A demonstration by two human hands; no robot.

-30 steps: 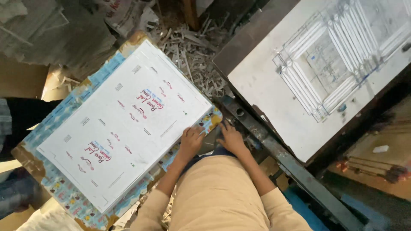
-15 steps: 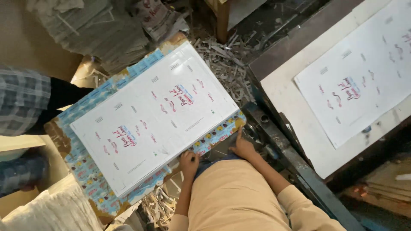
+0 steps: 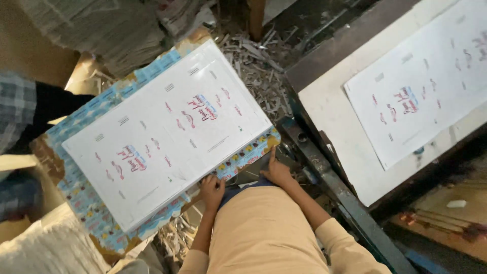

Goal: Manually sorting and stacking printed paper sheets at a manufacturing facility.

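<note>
Both hands reach forward: left hand [image 3: 212, 189] and right hand [image 3: 276, 171], fingers curled, grasping the near edge of the printed sheet stack [image 3: 167, 132].

Paper offcuts [image 3: 256, 66] litter the floor beside a machine bed [image 3: 335, 116] bearing another printed sheet [image 3: 421, 86].

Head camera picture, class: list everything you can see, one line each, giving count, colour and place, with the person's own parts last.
Stack of white printed paper sheets: one, white with red and blue print, centre left, on the board.
Blue patterned cardboard board: one, blue, under the stack.
Single white printed sheet: one, white, on the press bed at right.
Pale flat press bed: one, off-white, right.
Paper offcuts: many, pale grey, top centre.
Checked sleeve of another person: one, blue-grey, left edge.
Left hand: fingers on the board's near edge.
Right hand: fingers at the board's corner.
</note>
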